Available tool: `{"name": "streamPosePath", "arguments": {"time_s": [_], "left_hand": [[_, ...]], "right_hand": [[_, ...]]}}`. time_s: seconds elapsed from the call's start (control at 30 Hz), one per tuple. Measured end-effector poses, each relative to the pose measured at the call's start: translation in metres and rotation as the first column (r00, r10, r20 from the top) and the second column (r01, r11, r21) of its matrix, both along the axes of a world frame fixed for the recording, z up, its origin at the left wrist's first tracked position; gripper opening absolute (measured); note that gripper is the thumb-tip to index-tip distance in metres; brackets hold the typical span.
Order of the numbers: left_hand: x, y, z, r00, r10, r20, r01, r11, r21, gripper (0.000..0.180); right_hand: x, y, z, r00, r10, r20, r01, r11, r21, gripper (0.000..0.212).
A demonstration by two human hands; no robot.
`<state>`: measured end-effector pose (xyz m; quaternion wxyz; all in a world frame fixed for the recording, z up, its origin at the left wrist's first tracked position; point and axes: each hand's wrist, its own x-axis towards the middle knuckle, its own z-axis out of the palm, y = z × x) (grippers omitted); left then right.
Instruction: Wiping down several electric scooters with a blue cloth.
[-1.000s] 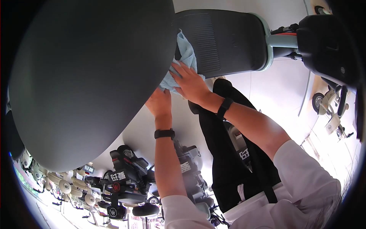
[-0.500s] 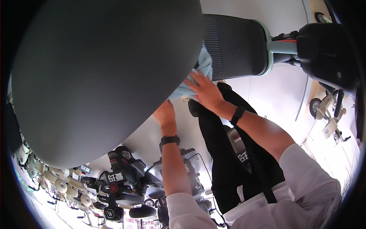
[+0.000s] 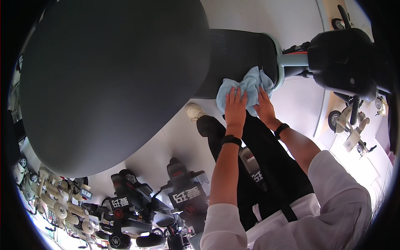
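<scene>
A crumpled light blue cloth lies on the near edge of a black ribbed footboard, part of an electric scooter. My left hand presses on the cloth from the near side, fingers stretched out and flat. Beside it on the right, my right hand rests on the cloth's right part with its fingers extended. Both palms face down, and some of the cloth is hidden under them. The large smooth dark seat fills the left side and covers the footboard's left end.
Right of the footboard, a pale green frame leads to the black front end. Several black scooters and beige scooters stand along the lower left. Another beige scooter stands at the right. My cream shoe is below the seat.
Both hands and the cloth have moved right, from beside the seat's edge along the footboard. More of the cloth shows. My left hand, partly hidden by the seat before, is now in full view.
</scene>
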<state>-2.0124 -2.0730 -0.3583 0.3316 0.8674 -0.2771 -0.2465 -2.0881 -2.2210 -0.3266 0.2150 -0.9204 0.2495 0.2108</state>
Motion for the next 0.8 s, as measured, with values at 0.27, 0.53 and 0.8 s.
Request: {"name": "streamPosePath", "arguments": {"time_s": [0.27,0.53,0.8], "left_hand": [[-0.002,-0.005,0.037,0.345,0.212,-0.914,-0.675,0.733,-0.084,0.053],[0.016,0.04,0.111,0.304,0.116,-0.946,-0.814,0.547,-0.194,0.065],[0.045,-0.025,0.243,0.794,0.044,-0.607,-0.527,0.547,-0.65,0.074]], "right_hand": [[0.005,-0.02,0.04,0.866,-0.495,-0.077,0.481,0.78,0.401,0.051],[0.045,0.049,0.117,0.822,-0.565,-0.074,0.506,0.665,0.549,0.055],[0.049,0.019,0.247,0.791,-0.27,0.549,0.256,0.961,0.104,0.063]]}}
